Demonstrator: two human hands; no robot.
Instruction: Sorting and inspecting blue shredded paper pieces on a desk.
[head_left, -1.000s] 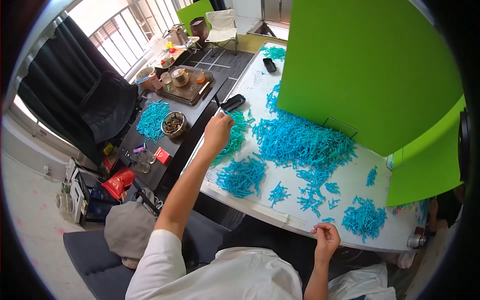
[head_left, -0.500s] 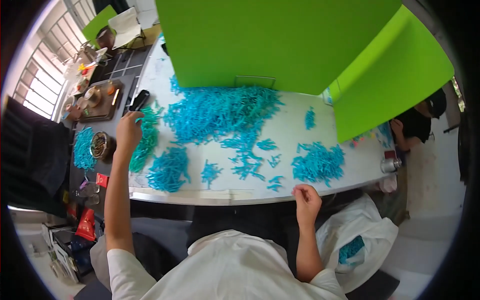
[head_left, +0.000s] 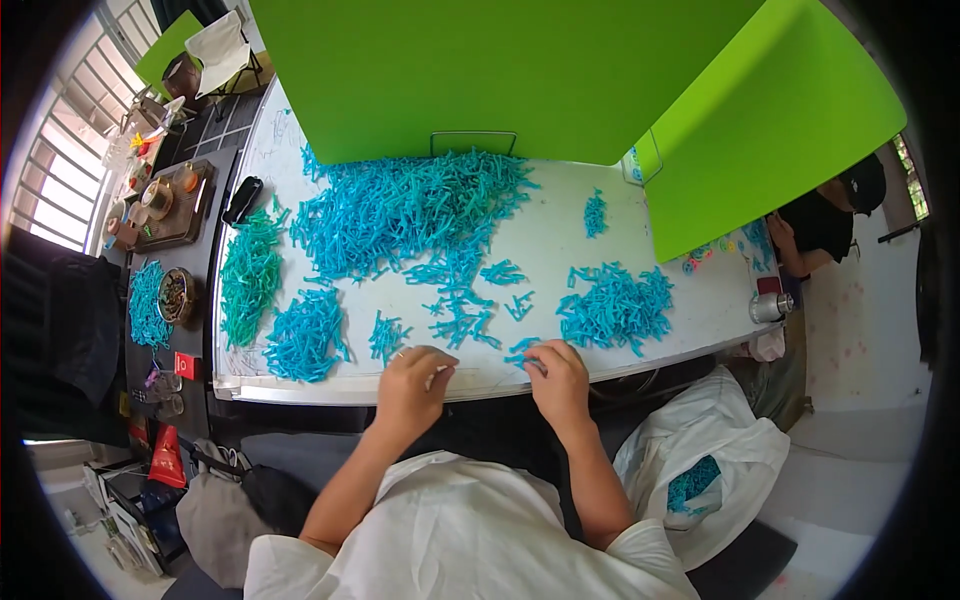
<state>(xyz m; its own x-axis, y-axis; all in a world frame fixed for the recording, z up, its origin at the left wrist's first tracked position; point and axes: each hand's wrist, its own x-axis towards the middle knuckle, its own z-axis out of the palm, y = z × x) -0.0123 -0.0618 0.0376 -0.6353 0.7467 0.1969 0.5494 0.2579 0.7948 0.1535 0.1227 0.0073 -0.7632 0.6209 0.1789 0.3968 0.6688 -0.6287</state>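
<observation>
Close to the table's near edge, my left hand (head_left: 410, 392) has its thumb and fingers brought together; whatever is between them is too small to make out. To its right, my right hand (head_left: 560, 385) pinches its fingertips at a few blue plastic pieces (head_left: 520, 350), and I cannot tell which piece is gripped. A small blue cluster (head_left: 387, 336) lies just beyond my left hand. Larger heaps of short blue strips rest at the left (head_left: 305, 335) and right (head_left: 617, 305). Green strips (head_left: 250, 280) form a pile farther left, and a big blue-green heap (head_left: 400, 215) spreads at the back.
Green panels (head_left: 500, 80) stand along the white table's far side. At the left, a dark side table carries a tray (head_left: 180, 225) and a bowl (head_left: 176, 296). A white bag (head_left: 725, 440) with blue pieces sits at my right. Another person (head_left: 815, 235) is behind the right panel.
My left hand has come from the green pile to the near middle of the table. My right hand has moved left to the small blue pieces. The whole view has shifted slightly.
</observation>
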